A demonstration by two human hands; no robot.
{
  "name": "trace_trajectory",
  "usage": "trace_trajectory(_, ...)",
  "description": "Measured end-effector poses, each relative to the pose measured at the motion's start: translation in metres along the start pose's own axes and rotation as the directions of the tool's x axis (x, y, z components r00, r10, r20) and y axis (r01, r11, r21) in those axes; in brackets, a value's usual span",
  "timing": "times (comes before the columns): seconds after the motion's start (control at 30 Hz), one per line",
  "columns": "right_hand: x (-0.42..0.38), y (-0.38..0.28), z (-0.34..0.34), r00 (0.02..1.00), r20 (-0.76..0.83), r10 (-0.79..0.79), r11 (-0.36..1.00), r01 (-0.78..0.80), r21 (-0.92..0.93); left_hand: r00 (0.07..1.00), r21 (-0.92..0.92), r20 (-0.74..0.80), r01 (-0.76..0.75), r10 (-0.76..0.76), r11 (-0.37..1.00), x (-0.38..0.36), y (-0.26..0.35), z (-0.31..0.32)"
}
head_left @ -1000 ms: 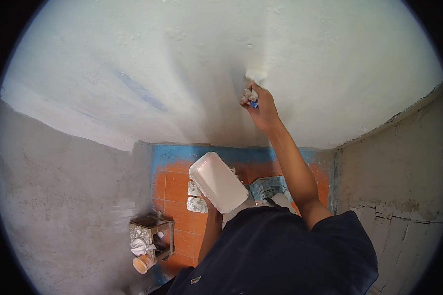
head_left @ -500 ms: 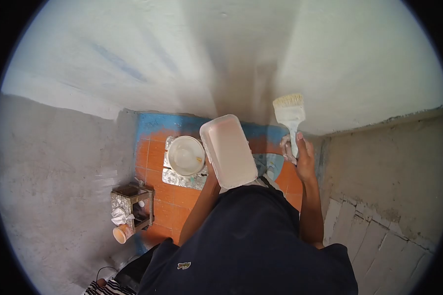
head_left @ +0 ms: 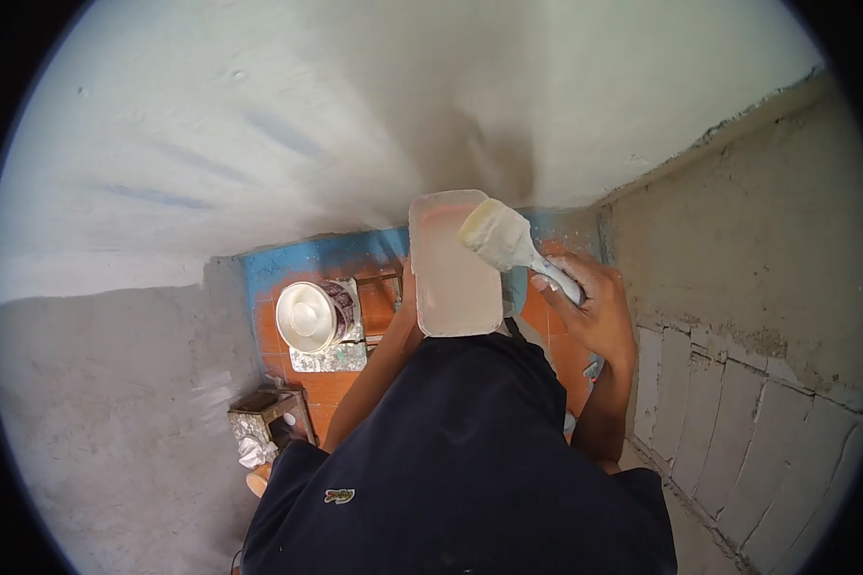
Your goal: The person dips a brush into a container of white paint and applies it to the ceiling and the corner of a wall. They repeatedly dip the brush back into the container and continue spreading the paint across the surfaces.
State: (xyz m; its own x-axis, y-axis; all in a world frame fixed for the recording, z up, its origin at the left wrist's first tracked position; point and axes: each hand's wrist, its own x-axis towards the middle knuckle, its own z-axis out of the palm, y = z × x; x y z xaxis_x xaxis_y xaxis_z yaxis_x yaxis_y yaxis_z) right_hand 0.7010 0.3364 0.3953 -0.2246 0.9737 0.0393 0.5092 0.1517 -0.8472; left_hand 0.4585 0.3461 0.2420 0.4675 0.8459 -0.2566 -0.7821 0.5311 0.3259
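Observation:
A wide paintbrush (head_left: 501,236) with a white-smeared head is gripped by its handle in my right hand (head_left: 594,299), fingers wrapped round it. The brush tilts left, its bristles over the right side of a rectangular plastic tub (head_left: 458,324). Pale, pinkish-white paint (head_left: 451,283) lies inside the tub. My left hand (head_left: 409,285) holds the tub at its left side, in front of my body, most of its fingers hidden behind the tub.
Ahead rises a partly whitened wall (head_left: 288,96). A white bucket (head_left: 307,318) stands on a paint-spattered stool (head_left: 328,359) to the left. Further left is a small wooden stool (head_left: 278,417) with a crumpled white cloth (head_left: 256,451). Boards (head_left: 719,412) line the lower right wall.
My right hand has brought the paintbrush left and turned it from upright to slanting over the tub. The tub now sits straighter, and the view has shifted.

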Motion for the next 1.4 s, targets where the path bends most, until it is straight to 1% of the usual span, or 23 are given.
trace_trajectory(0.07,-0.004,0.019,-0.012,0.988,-0.076,-0.135,0.981,0.123,-0.149,0.997,0.035,-0.078,-0.014,0.017,0.999,0.009,-0.007,0.016)
trace_trajectory(0.2,-0.014,0.039,-0.040,1.000,-0.005,-0.021,0.992,0.021,-0.123,0.986,0.095,-0.163,-0.014,0.030,0.995,0.031,-0.026,0.038)
trace_trajectory(0.33,-0.024,0.059,-0.064,0.990,0.113,0.079,0.990,-0.065,-0.122,0.986,0.115,-0.165,0.005,0.014,0.993,0.052,-0.053,0.037)
trace_trajectory(0.37,-0.026,0.062,-0.070,0.984,0.146,0.104,0.988,-0.086,-0.126,0.991,0.116,-0.136,0.008,0.008,0.993,0.056,-0.061,0.037)
trace_trajectory(0.43,-0.029,0.071,-0.073,0.985,0.154,0.082,0.984,-0.056,-0.168,0.997,0.113,-0.078,0.005,0.004,0.994,0.064,-0.071,0.043)
trace_trajectory(0.53,-0.031,0.074,-0.083,0.980,0.192,0.047,0.972,-0.001,-0.233,0.991,0.128,-0.122,0.064,-0.048,0.990,0.072,-0.083,0.044)
trace_trajectory(0.63,-0.031,0.078,-0.095,0.977,0.214,0.021,0.961,0.039,-0.274,0.992,0.038,-0.087,0.097,-0.094,0.995,0.076,-0.095,0.059)
trace_trajectory(0.73,-0.026,0.076,-0.101,0.973,0.230,0.010,0.946,0.065,-0.316,0.986,0.111,-0.151,0.086,-0.069,0.990,0.082,-0.101,0.059)
trace_trajectory(0.77,-0.024,0.073,-0.102,0.971,0.238,0.014,0.940,0.068,-0.333,0.987,0.091,-0.142,0.091,-0.077,0.992,0.080,-0.102,0.058)
trace_trajectory(0.83,-0.016,0.072,-0.101,0.969,0.245,-0.043,0.919,0.135,-0.371,0.989,0.049,-0.114,0.103,-0.097,0.993,0.084,-0.106,0.064)
trace_trajectory(0.87,-0.013,0.071,-0.099,0.966,0.250,-0.066,0.907,0.163,-0.389,0.989,0.085,-0.115,0.107,-0.097,0.991,0.086,-0.107,0.067)
trace_trajectory(0.93,-0.005,0.073,-0.089,0.943,0.330,-0.050,0.887,0.194,-0.418,0.987,0.151,-0.123,0.119,-0.101,0.981,0.085,-0.109,0.073)
trace_trajectory(0.97,-0.002,0.075,-0.086,0.929,0.368,-0.042,0.876,0.211,-0.433,0.990,0.135,-0.103,0.111,-0.097,0.985,0.086,-0.109,0.074)
trace_trajectory(1.03,-0.004,0.070,-0.093,0.945,0.320,-0.071,0.883,0.209,-0.420,0.994,0.100,-0.068,0.093,-0.086,0.991,0.084,-0.108,0.073)
trace_trajectory(1.13,-0.011,0.066,-0.109,0.966,0.241,-0.092,0.906,0.182,-0.382,0.994,0.000,-0.083,0.078,-0.077,0.997,0.079,-0.107,0.066)
trace_trajectory(1.17,-0.014,0.066,-0.110,0.973,0.213,-0.092,0.915,0.167,-0.366,0.994,0.025,-0.091,0.066,-0.064,0.997,0.077,-0.107,0.065)
trace_trajectory(1.27,-0.013,0.068,-0.106,0.970,0.217,-0.111,0.904,0.189,-0.384,0.992,0.099,-0.115,0.064,-0.053,0.993,0.075,-0.107,0.065)
trace_trajectory(1.33,-0.004,0.072,-0.088,0.926,0.372,-0.071,0.881,0.233,-0.412,0.988,0.141,-0.132,0.095,-0.076,0.985,0.078,-0.110,0.062)
trace_trajectory(1.37,-0.003,0.073,-0.082,0.896,0.442,-0.046,0.869,0.254,-0.425,0.988,0.101,-0.122,0.105,-0.093,0.989,0.078,-0.112,0.063)
trace_trajectory(1.4,-0.005,0.073,-0.086,0.910,0.411,-0.052,0.873,0.241,-0.423,0.988,0.063,-0.109,0.114,-0.106,0.991,0.079,-0.113,0.063)
